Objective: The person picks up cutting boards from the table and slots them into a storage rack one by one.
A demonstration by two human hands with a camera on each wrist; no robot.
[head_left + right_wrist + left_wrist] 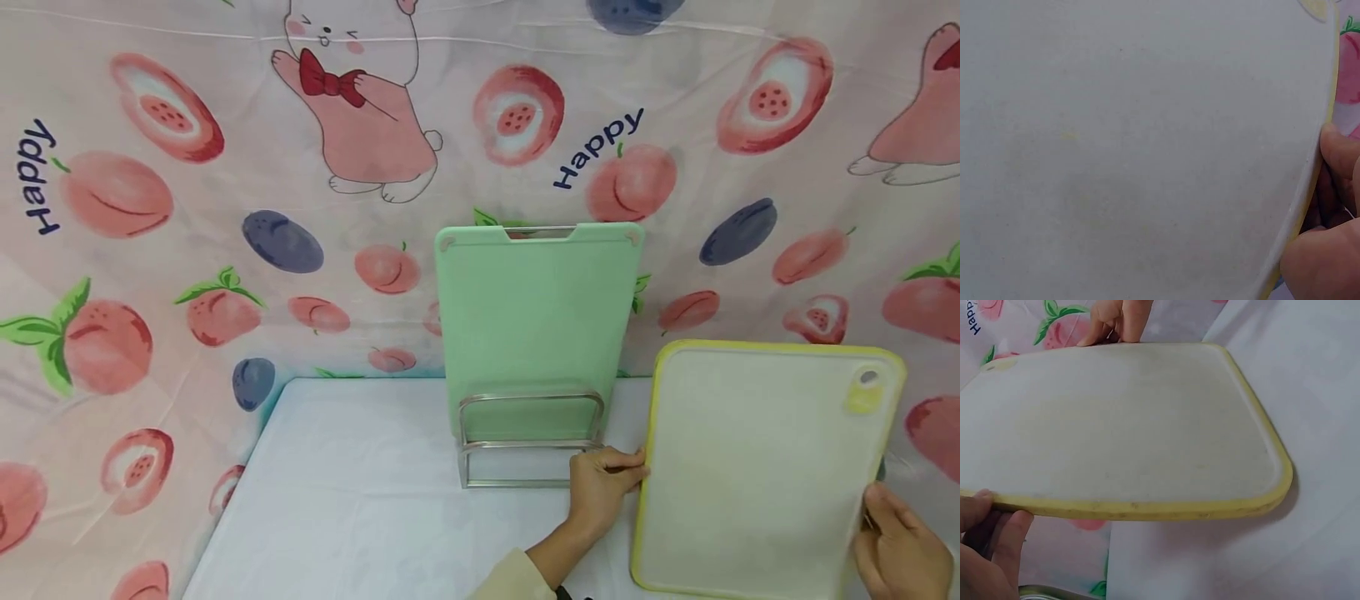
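A white cutting board (757,475) with a yellow rim stands tilted upright at the right of the head view, its hole at the upper right corner. My left hand (603,487) pinches its left edge between thumb and fingers. On the opposite edge my right hand (900,537) grips the rim. The left wrist view shows the same board (1122,431) with both hands on its long edges. In the right wrist view the board's pale face fills most of the picture, and the right hand (1329,206) holds its edge.
Left of the board, a green cutting board (540,325) stands upright in a metal wire rack (528,446). Both are on a white-covered table (337,500). Behind hangs a pink cloth (225,108) printed with fruit and rabbits.
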